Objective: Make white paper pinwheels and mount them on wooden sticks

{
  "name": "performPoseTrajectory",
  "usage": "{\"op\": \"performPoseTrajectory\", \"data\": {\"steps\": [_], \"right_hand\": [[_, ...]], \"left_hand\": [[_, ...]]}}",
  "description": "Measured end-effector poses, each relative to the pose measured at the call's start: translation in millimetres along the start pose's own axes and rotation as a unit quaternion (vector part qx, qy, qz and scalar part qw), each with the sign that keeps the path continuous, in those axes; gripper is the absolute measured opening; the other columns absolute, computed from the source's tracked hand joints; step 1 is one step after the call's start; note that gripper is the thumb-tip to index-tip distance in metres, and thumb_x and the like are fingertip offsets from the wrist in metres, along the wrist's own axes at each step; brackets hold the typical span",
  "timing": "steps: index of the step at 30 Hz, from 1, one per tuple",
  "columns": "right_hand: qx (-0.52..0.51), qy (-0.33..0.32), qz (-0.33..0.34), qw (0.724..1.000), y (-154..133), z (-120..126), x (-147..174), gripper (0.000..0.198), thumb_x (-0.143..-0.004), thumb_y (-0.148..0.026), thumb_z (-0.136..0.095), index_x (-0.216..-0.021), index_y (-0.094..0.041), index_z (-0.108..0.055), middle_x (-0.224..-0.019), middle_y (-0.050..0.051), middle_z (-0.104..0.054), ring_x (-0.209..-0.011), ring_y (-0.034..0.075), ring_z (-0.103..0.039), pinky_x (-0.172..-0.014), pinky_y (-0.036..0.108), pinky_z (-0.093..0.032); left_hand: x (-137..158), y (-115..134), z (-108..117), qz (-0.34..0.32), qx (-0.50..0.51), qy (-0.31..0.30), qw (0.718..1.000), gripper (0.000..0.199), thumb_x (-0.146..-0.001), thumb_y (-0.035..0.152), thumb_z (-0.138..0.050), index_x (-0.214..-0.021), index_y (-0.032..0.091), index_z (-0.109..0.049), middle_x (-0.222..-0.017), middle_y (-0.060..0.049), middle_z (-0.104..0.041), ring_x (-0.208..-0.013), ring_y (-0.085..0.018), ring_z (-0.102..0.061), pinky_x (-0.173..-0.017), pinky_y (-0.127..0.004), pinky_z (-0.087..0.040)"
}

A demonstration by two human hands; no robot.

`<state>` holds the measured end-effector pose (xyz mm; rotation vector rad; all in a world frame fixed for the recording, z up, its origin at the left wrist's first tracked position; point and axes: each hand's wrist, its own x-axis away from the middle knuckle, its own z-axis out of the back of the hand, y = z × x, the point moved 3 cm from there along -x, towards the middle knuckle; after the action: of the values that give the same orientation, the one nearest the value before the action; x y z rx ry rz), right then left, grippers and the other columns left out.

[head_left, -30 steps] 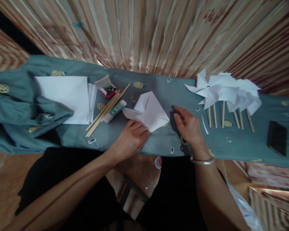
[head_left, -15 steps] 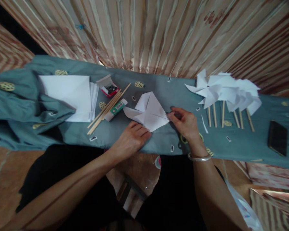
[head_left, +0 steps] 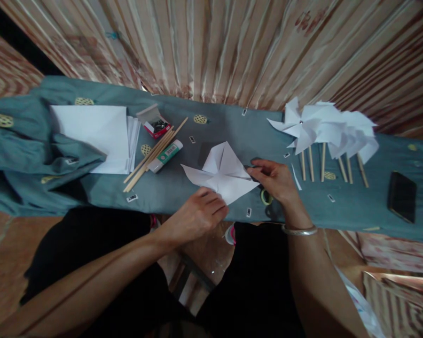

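Grey-blue cloth covers the counter; the folded paper square has shifted nearer, left hand fingers pinching its near corner, right hand pinching the right tip.

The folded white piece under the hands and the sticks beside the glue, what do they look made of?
The folded white piece looks like thin matte paper: sharp creases, flaps lifting. The sticks look like bare light wood or bamboo: pale tan, slim, straight, unpainted.
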<state>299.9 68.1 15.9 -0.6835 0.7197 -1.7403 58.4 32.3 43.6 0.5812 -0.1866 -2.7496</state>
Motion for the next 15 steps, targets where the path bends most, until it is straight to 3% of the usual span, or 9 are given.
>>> {"op": "performPoseTrajectory", "data": {"steps": [7, 15], "right_hand": [[-0.038, -0.022, -0.001, 0.999, -1.5, -5.3, -0.3, 0.041, -0.072, -0.045, -0.073, -0.103, -0.018, -0.074, -0.075, 0.003, -0.074, -0.068, 0.018, -0.066, -0.064, 0.03, -0.052], [-0.05, -0.037, 0.027, 0.998, -9.7, -5.9, -1.5, 0.029, -0.077, -0.045, -0.065, -0.083, -0.019, -0.076, -0.064, 0.0, -0.07, -0.058, 0.014, -0.06, -0.058, 0.027, -0.047]], "left_hand": [[1.6, 2.0, 0.2, -0.002, -0.001, 0.0, 1.0, 0.014, -0.096, 0.014, -0.051, -0.095, 0.013, -0.065, -0.092, -0.006, -0.071, -0.087, -0.019, -0.062, -0.081, -0.034, -0.044], [4.9, -0.9, 1.6, 0.016, 0.006, -0.021, 1.0, 0.016, -0.097, 0.015, -0.048, -0.098, 0.015, -0.064, -0.095, -0.007, -0.072, -0.088, -0.018, -0.062, -0.083, -0.035, -0.044]]}}
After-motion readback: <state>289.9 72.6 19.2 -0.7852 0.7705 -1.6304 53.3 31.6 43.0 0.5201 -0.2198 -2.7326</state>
